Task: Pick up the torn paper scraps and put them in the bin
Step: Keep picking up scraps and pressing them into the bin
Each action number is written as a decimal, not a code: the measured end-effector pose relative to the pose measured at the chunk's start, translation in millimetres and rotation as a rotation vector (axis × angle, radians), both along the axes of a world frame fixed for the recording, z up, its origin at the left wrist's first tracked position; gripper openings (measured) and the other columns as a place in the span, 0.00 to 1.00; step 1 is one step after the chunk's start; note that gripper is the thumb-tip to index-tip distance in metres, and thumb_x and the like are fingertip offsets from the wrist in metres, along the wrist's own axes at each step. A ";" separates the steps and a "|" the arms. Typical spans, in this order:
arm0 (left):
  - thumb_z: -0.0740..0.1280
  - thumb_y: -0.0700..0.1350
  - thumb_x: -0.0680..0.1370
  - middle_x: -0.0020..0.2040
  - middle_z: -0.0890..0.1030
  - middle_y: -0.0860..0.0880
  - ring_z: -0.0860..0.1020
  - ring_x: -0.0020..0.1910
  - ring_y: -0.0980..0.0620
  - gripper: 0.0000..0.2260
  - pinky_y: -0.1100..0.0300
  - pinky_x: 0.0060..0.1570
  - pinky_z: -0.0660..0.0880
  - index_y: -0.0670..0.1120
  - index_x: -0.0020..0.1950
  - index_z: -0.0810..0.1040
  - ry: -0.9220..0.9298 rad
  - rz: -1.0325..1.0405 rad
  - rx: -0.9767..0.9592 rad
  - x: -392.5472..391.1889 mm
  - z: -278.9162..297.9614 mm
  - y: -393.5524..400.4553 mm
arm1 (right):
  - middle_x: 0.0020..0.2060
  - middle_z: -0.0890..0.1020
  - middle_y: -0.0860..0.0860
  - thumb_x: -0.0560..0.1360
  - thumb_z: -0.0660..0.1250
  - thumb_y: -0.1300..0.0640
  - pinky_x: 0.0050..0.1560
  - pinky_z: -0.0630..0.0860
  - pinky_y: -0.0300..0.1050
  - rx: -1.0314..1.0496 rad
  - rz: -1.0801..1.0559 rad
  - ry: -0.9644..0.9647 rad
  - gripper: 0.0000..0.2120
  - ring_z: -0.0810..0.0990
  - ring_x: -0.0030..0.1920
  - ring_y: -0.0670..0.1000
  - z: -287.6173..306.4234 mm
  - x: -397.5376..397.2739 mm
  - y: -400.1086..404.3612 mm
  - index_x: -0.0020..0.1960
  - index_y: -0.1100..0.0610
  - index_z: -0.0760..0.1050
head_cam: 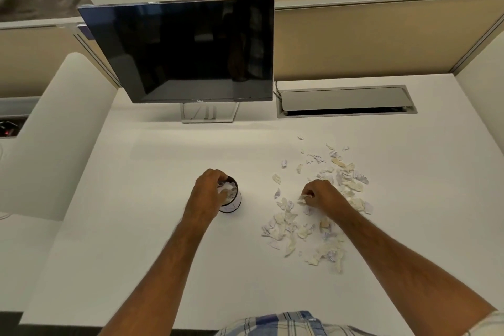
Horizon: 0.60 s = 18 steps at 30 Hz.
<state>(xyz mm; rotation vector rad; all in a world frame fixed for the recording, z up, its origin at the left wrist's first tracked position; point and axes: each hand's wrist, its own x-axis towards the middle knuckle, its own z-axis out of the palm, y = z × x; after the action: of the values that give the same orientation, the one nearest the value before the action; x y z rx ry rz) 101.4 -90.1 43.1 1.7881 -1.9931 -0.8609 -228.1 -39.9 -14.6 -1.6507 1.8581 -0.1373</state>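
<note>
A white office bench [152, 226] fills the view, walled at the back by beige cubicle partitions [354, 41]. On its right half lies a loose scatter of torn white and cream paper scraps [313, 226], some with bluish print, spread from near the front edge back toward the middle. The right hand [323, 195] rests among them with its fingers curled, pinching a small scrap at the fingertips. Well apart to the left stands a small round bin with a dark rim and a white wall [231, 200], already holding white scraps. The left hand [208, 189] is over the bin's mouth, fingers curled down around a clump of paper inside it. Behind the bin stands a dark, switched-off flat monitor [180, 49] on a silver stand, and to its right a grey cable hatch [346, 101] is set into the bench. A plaid shirt [286, 324] shows at the bottom edge.
</note>
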 end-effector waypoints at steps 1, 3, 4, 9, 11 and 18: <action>0.71 0.36 0.73 0.51 0.78 0.54 0.78 0.49 0.54 0.11 0.61 0.50 0.75 0.48 0.53 0.80 0.016 0.025 -0.002 1.8 2.0 0.8 | 0.45 0.87 0.52 0.74 0.72 0.63 0.43 0.80 0.42 -0.029 -0.058 -0.073 0.06 0.84 0.42 0.49 6.5 4.6 0.9 0.50 0.58 0.86; 0.69 0.36 0.75 0.51 0.78 0.55 0.79 0.47 0.55 0.09 0.61 0.47 0.77 0.48 0.52 0.80 0.075 0.097 -0.008 7.1 5.9 2.2 | 0.40 0.87 0.50 0.74 0.74 0.61 0.42 0.82 0.41 -0.065 -0.163 -0.251 0.04 0.86 0.39 0.49 25.4 18.8 2.5 0.48 0.57 0.87; 0.68 0.35 0.76 0.50 0.79 0.55 0.80 0.46 0.55 0.09 0.61 0.45 0.77 0.49 0.50 0.80 0.110 0.129 -0.015 10.2 7.0 2.9 | 0.38 0.87 0.50 0.74 0.74 0.61 0.40 0.81 0.39 -0.080 -0.201 -0.346 0.03 0.86 0.38 0.49 35.7 28.3 2.3 0.47 0.57 0.87; 0.67 0.33 0.76 0.48 0.82 0.54 0.79 0.41 0.59 0.12 0.70 0.38 0.74 0.50 0.47 0.81 0.235 0.239 -0.049 23.7 13.3 12.1 | 0.37 0.87 0.53 0.75 0.75 0.61 0.40 0.82 0.40 -0.126 -0.221 -0.656 0.03 0.87 0.38 0.52 75.8 88.4 -14.3 0.47 0.60 0.86; 0.67 0.33 0.76 0.48 0.82 0.54 0.79 0.42 0.60 0.12 0.68 0.40 0.74 0.51 0.46 0.81 0.251 0.239 -0.054 28.7 14.1 15.8 | 0.37 0.87 0.53 0.75 0.74 0.61 0.40 0.82 0.42 -0.134 -0.163 -0.669 0.02 0.87 0.38 0.51 82.8 113.8 -24.6 0.47 0.59 0.86; 0.67 0.33 0.76 0.49 0.82 0.55 0.80 0.44 0.59 0.12 0.64 0.45 0.76 0.51 0.47 0.81 0.272 0.240 -0.043 48.4 8.8 24.5 | 0.47 0.84 0.48 0.74 0.73 0.59 0.49 0.79 0.45 -0.180 0.160 -0.380 0.08 0.82 0.46 0.49 86.8 176.6 -47.6 0.52 0.52 0.83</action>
<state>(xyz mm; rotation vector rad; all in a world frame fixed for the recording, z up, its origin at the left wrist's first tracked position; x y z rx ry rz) 149.9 -65.6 51.9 1.7362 -1.5800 -0.9195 -51.5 -87.5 72.2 -1.7434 1.4574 -0.5255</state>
